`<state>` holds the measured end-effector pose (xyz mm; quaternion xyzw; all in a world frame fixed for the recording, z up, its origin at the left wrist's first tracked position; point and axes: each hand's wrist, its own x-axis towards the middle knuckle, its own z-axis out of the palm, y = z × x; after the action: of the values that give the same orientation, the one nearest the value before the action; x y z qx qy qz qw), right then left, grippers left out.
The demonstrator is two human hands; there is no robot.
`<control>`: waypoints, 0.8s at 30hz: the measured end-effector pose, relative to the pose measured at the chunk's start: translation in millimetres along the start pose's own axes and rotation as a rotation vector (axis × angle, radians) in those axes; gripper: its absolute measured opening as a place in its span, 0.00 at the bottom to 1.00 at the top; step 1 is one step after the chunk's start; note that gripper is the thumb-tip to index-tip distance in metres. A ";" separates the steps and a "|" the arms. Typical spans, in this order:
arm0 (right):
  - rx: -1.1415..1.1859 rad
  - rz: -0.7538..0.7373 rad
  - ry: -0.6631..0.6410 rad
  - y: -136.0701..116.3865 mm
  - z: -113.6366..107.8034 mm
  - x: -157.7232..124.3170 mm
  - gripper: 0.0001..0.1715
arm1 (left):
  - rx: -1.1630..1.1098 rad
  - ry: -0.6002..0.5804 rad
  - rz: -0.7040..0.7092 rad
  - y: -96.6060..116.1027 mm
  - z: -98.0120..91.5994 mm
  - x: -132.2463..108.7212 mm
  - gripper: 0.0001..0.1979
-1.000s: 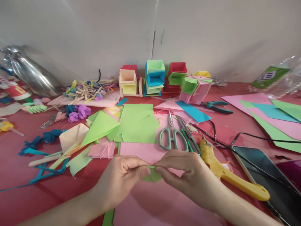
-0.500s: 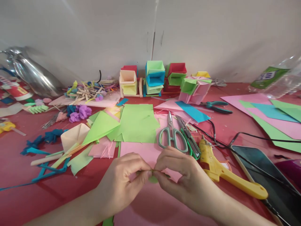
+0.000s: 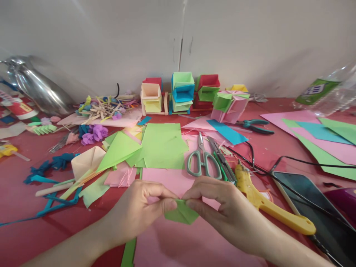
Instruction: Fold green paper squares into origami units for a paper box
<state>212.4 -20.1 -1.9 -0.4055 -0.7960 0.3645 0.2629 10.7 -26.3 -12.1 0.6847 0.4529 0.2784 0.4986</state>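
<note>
A small folded green paper [image 3: 182,214] hangs between my two hands, its creased face tilted toward me. My left hand [image 3: 147,211] pinches its upper left edge between thumb and fingers. On the upper right edge, my right hand [image 3: 219,211] grips it the same way. The fingertips of both hands nearly meet at the paper's top. Beneath lies a large pink sheet [image 3: 164,248]. Just beyond my right hand rest grey-green scissors [image 3: 204,163], a green utility knife [image 3: 226,167] and a yellow glue gun [image 3: 278,211].
Folded paper boxes [image 3: 182,92] stand along the back wall. Green sheets [image 3: 164,144], paper scraps and purple paper flowers [image 3: 96,134] cover the left and middle. A phone [image 3: 308,200], black cable [image 3: 258,168], pliers [image 3: 256,126] and plastic bottle [image 3: 319,91] lie right; a steel jug [image 3: 41,87] is far left.
The green paper has turned so that its folded face shows below my fingers; before, it was seen almost edge-on. Both hands keep their pinch and have shifted only slightly.
</note>
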 end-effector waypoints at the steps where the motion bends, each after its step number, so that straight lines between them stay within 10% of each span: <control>1: 0.012 0.014 0.010 0.7 0.7 0.3 0.09 | -0.007 0.001 -0.010 0.0 -0.5 0.1 0.08; 9: 0.037 0.076 0.095 4.5 3.0 4.3 0.07 | -0.186 0.088 -0.093 -11.7 3.1 2.9 0.11; 12: -0.130 -0.110 0.362 7.9 3.1 4.8 0.08 | -0.147 0.286 -0.004 -16.0 6.4 0.5 0.12; 15: -0.348 -0.376 0.531 11.1 6.9 3.8 0.07 | -0.154 0.167 0.027 -13.3 11.0 -4.0 0.12; 18: -0.477 -0.516 0.421 10.5 13.5 0.9 0.08 | -0.271 0.030 -0.002 -8.3 16.3 -6.1 0.15; 24: -0.410 -0.511 0.203 3.1 14.3 -1.3 0.12 | -0.345 0.118 -0.074 -9.2 16.7 -0.1 0.15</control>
<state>204.4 -25.2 -13.0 -0.2713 -0.8984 0.0772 0.3367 21.4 -32.8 -26.4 0.5546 0.4517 0.3731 0.5909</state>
